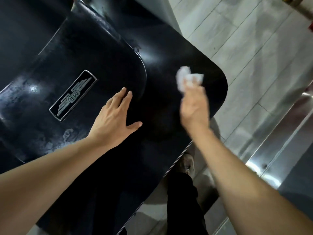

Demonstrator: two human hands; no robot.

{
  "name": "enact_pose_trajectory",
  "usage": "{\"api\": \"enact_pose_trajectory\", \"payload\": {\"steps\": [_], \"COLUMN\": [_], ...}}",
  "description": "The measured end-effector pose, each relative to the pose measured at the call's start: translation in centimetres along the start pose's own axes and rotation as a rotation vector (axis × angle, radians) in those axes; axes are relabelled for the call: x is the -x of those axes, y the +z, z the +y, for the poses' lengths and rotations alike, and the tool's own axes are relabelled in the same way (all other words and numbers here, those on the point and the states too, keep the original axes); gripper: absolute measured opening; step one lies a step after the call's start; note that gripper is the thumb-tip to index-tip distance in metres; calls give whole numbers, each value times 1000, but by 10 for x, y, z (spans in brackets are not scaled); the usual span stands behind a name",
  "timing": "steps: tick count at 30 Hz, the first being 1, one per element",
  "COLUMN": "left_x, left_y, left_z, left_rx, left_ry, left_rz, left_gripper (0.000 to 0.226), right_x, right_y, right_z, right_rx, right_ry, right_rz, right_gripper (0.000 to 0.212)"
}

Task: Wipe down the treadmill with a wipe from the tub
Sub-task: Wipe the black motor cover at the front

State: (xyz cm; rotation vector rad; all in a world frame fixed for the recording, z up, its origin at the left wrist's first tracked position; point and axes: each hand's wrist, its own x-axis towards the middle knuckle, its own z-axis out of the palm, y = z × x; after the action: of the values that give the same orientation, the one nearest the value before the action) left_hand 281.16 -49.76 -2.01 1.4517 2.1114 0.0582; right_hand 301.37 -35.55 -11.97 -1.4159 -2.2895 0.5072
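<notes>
Now the right hand (194, 106) grips the white wipe (188, 78) to rub the black treadmill (169, 48), the left hand (113, 119) rests flat with straight fingers, and next the dull spots near the badge (72, 95) likely need wiping.

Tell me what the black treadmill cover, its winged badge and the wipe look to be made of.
Treadmill cover: probably moulded plastic, glossy black, with sharp light glints and smeary streaks.
Winged badge: a dark plate with a silvery rim and raised wings, metal or chromed plastic.
Wipe: thin, white and crumpled, likely nonwoven cloth, held by the right hand.
</notes>
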Motion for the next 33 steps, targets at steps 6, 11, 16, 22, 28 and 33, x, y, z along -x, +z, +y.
{"api": "enact_pose_trajectory", "payload": {"steps": [6,11,16,22,28,33], "left_x": [-32,-38,-37,-40,-42,-40], "left_y": [-2,1,1,-3,0,3], "left_z": [16,16,15,20,17,14], "left_rx": [53,91,113,117,116,134], "left_ry": [-233,-280,-296,-320,-322,-313], "left_rz": [-44,-82,-132,-176,-182,-153], "left_gripper": [122,126,124,125,127,127], "right_x": [-37,-36,-98,-94,-117,-153], "right_y": [-8,11,-6,2,4,3], "right_z": [-2,-65,24,-22,-13,-8], "right_rx": [-49,-132,-35,-152,-48,17], "right_ry": [145,-566,-90,-243,-359,-30], "right_rz": [5,-285,-207,-246,-366,-353], "right_gripper": [60,56,67,68,64,68]}}
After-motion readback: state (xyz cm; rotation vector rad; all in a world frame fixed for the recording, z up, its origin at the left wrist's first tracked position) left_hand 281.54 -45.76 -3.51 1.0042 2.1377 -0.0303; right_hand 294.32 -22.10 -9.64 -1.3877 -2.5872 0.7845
